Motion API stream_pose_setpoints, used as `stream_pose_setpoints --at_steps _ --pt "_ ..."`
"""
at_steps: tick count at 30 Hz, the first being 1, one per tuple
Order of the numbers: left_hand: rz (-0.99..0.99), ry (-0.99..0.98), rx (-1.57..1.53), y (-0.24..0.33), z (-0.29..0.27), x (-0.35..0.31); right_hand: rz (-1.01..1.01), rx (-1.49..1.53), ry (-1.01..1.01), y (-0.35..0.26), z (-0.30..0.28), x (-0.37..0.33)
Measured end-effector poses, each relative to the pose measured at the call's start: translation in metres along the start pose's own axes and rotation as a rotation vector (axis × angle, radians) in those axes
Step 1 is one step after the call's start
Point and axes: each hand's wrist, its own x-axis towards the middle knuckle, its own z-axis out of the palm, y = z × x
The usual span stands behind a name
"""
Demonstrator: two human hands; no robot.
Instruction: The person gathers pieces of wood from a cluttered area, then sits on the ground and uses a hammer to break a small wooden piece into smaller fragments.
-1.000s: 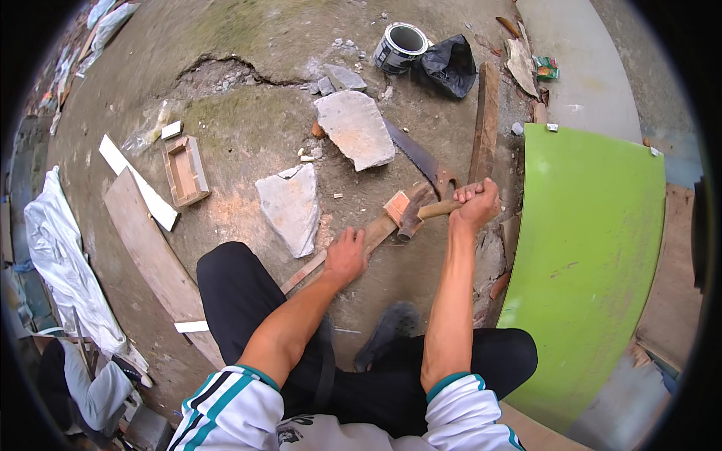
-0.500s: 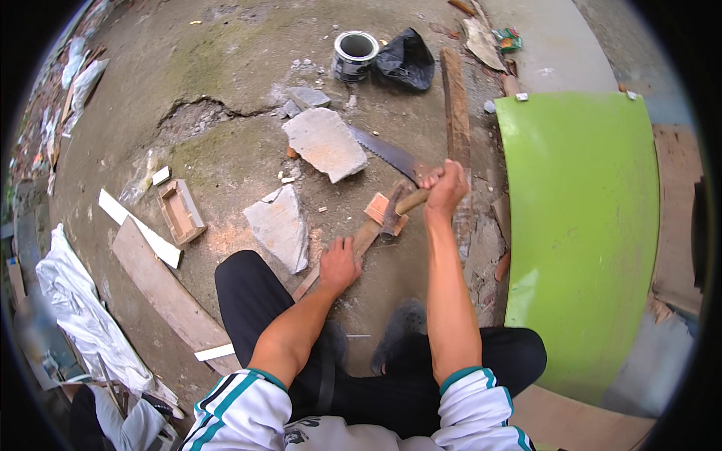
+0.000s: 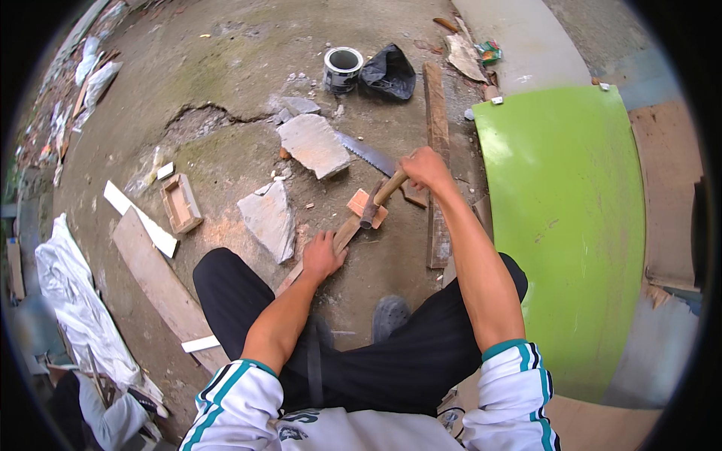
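My right hand (image 3: 427, 168) is closed round the wooden handle of a claw hammer (image 3: 391, 188). The hammer's metal head rests at the upper end of a narrow wooden strip (image 3: 345, 234). My left hand (image 3: 324, 255) grips this strip, which slants down toward my left knee. Under the hammer head and strip end lies a small reddish-orange block (image 3: 359, 201), partly covered. Beyond them a handsaw (image 3: 366, 154) lies on the ground, its far end beside a pale stone slab. Whether the hammer's claw has hold of a nail cannot be made out.
Two flat stones (image 3: 314, 146) (image 3: 269, 219) lie ahead. An open can (image 3: 343, 70) and black plastic bag (image 3: 388, 73) stand farther off. A long timber (image 3: 437, 150) and green panel (image 3: 564, 225) lie right; a small wooden box (image 3: 181, 203) and boards (image 3: 165, 278) lie left.
My right hand has come left and a little nearer with the hammer handle, and my right elbow has swung outward. My view has shifted slightly. The left hand keeps its grip on the strip.
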Motion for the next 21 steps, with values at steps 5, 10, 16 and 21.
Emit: stream_pose_setpoints --at_steps 5,10,16,21 --pt "-0.1 0.002 0.028 0.0 -0.01 -0.014 -0.203 0.115 0.082 0.011 0.016 0.012" --pt "-0.137 0.04 0.166 -0.02 -0.007 -0.055 -0.074 0.843 0.132 0.004 0.043 0.007" --pt "-0.189 0.004 0.215 -0.005 -0.006 -0.057 -0.06 1.221 0.223 0.016 0.061 0.024" --pt "-0.313 0.074 0.189 0.009 0.001 -0.069 -0.023 1.26 0.179 -0.013 0.069 0.03"
